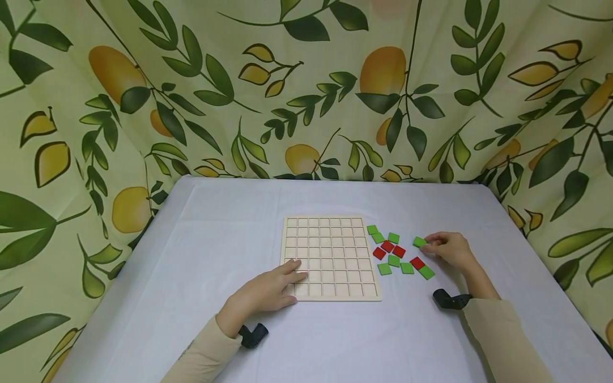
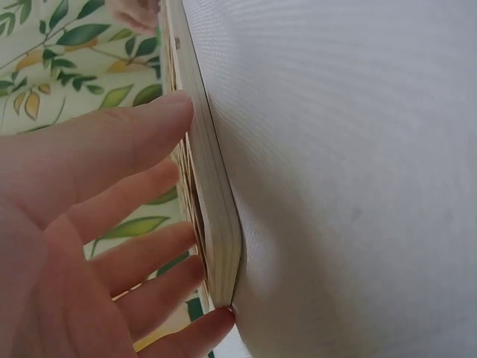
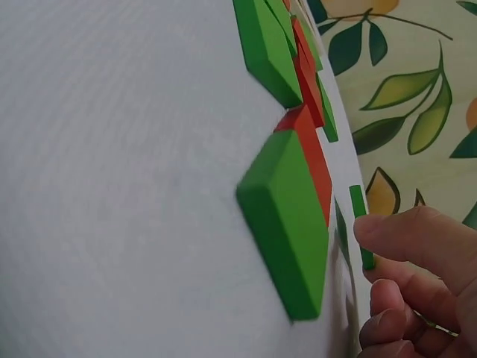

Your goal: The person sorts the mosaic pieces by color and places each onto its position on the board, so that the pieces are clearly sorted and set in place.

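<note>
A pale wooden grid board [image 1: 330, 253] lies flat, its square cells edged by thin raised lines. Over its near left corner rests my left hand [image 1: 270, 287], fingers spread on the cells. In the left wrist view, the thumb is at the side edge of the board [image 2: 216, 216] and the little finger reaches its corner. To the right of the board, my right hand [image 1: 450, 249] pinches a small green square tile [image 1: 419, 242] between thumb and fingers. That tile [image 3: 361, 216] appears edge-on in the right wrist view, its lower part partly hidden by the thumb.
Several loose green tiles [image 1: 407, 268] and red tiles [image 1: 398, 251] lie between the board and my right hand. A white cloth [image 1: 230, 223] covers the table. Behind it hangs a curtain [image 1: 306, 122] printed with leaves and fruit.
</note>
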Motion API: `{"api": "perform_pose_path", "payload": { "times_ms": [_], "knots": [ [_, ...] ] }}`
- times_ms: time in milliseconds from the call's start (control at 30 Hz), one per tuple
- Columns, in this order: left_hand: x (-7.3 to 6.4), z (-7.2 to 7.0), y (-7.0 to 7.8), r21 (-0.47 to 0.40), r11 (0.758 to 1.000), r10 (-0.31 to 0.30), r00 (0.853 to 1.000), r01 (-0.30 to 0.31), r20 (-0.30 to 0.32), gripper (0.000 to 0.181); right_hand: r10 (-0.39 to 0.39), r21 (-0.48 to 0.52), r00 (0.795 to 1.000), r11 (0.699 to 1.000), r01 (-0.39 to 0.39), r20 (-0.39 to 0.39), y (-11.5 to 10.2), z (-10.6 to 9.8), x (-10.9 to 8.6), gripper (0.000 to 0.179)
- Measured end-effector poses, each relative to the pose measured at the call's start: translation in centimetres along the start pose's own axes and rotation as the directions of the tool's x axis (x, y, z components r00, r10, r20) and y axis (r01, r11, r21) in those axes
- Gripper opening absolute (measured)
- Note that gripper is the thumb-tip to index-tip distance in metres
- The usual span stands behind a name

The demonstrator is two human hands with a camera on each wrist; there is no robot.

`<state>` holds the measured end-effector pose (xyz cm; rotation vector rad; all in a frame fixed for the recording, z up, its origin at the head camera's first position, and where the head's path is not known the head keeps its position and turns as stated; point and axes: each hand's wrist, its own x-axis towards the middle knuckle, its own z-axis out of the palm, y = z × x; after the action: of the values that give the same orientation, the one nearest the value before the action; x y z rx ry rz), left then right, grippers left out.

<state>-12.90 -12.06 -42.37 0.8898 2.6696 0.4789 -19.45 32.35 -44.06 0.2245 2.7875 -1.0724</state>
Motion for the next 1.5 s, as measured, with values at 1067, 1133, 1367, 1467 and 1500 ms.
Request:
{"api": "perform_pose_path", "payload": {
  "times_ms": [1067, 1133, 1367, 1467, 1500],
  "knots": [
    [-0.3, 0.1, 0.3, 0.112, 0.992, 0.057, 0.998, -0.057, 0.010, 0.052, -0.149, 0.050, 0.989, 0.988, 0.149, -0.009, -4.1, 3.3, -0.5, 0.035],
    [-0.3, 0.1, 0.4, 0.120, 0.991, 0.060, 0.998, -0.061, 0.011, 0.052, -0.156, 0.051, 0.988, 0.986, 0.157, -0.009, -4.4, 3.6, -0.4, 0.035],
    [-0.3, 0.2, 1.0, 0.194, 0.980, 0.042, 0.999, -0.044, 0.011, 0.054, -0.238, 0.070, 0.971, 0.969, 0.238, -0.004, -5.7, 4.6, -0.5, 0.032],
    [-0.3, 0.4, 1.2, 0.227, 0.973, 0.033, 0.999, -0.033, 0.003, 0.054, -0.265, 0.092, 0.964, 0.961, 0.262, 0.012, -6.2, 5.2, -0.6, 0.030],
    [-0.3, 0.4, 1.3, 0.234, 0.972, 0.029, 1.000, -0.029, 0.001, 0.054, -0.271, 0.096, 0.962, 0.959, 0.268, 0.017, -6.3, 5.3, -0.6, 0.030]
  ]
}}
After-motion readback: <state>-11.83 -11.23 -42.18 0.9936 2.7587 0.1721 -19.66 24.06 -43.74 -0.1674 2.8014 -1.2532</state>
